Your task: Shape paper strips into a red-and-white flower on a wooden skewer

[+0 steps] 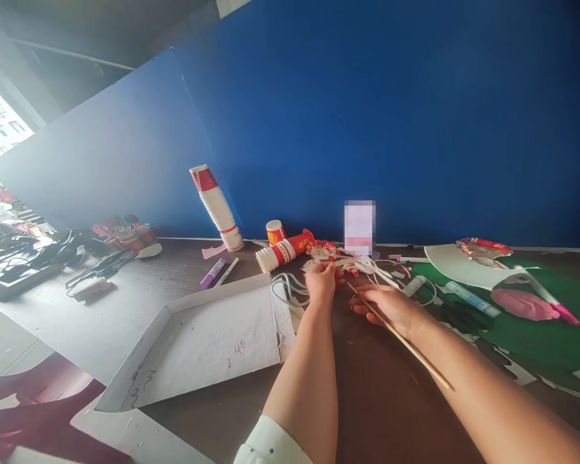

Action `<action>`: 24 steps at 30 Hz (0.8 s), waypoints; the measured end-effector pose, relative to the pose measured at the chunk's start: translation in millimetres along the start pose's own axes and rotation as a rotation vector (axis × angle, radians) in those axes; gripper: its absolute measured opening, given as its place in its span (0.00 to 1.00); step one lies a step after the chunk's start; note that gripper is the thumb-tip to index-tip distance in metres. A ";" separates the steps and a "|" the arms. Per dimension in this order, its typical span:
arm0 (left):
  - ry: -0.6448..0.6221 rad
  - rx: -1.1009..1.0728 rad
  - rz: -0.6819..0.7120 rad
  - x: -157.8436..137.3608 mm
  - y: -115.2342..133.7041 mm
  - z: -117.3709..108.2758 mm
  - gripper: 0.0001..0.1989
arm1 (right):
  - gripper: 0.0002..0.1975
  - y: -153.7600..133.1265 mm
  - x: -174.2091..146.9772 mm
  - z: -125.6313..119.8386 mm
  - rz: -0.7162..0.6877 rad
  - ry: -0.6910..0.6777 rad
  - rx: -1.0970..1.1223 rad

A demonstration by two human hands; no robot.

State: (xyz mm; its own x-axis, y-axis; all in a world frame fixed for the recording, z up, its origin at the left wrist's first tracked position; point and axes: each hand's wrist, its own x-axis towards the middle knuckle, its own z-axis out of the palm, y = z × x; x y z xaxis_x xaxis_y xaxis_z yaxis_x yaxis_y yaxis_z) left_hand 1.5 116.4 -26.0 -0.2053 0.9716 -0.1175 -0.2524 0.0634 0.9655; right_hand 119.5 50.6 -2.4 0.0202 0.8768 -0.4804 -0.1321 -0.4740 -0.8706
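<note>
White cardboard tray [207,341]: lies on the tabletop [367,393], raised edge up, perhaps for catching pieces.
Paper-cup stack [218,209]: nested, presumably to save room, near the blue partition [391,116].
Left hand [321,283]: fingers bent inward beside red-and-white scraps [325,248]; whether they grip anything, I cannot tell.
Pale card [359,222]: pixelated, unreadable.
Right hand [386,309]: fingers curled loosely on the stick, probably for easy steering; fingertip contact is hard to make out.
Wooden stick [406,348]: slants across the right hand, its near end over the forearm.
Green sheet [541,341]: cut off at the right edge.
</note>
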 end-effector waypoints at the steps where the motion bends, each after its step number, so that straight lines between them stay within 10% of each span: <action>1: 0.002 0.020 -0.016 -0.2 0.0 0.0 0.05 | 0.08 -0.1 -0.8 0.8 -0.002 -0.020 -0.005; 24: -0.340 -0.284 -0.395 -22.0 16.0 0.9 0.07 | 0.13 9.7 16.0 -3.4 -0.246 -0.155 0.366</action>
State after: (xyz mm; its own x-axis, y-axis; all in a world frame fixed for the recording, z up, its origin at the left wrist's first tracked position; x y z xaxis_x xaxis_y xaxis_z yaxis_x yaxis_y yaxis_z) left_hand 2.9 96.2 -7.8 0.2584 0.9083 -0.3290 -0.5006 0.4172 0.7586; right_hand 121.9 59.8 -18.9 -0.0501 0.9746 -0.2182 -0.4836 -0.2149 -0.8485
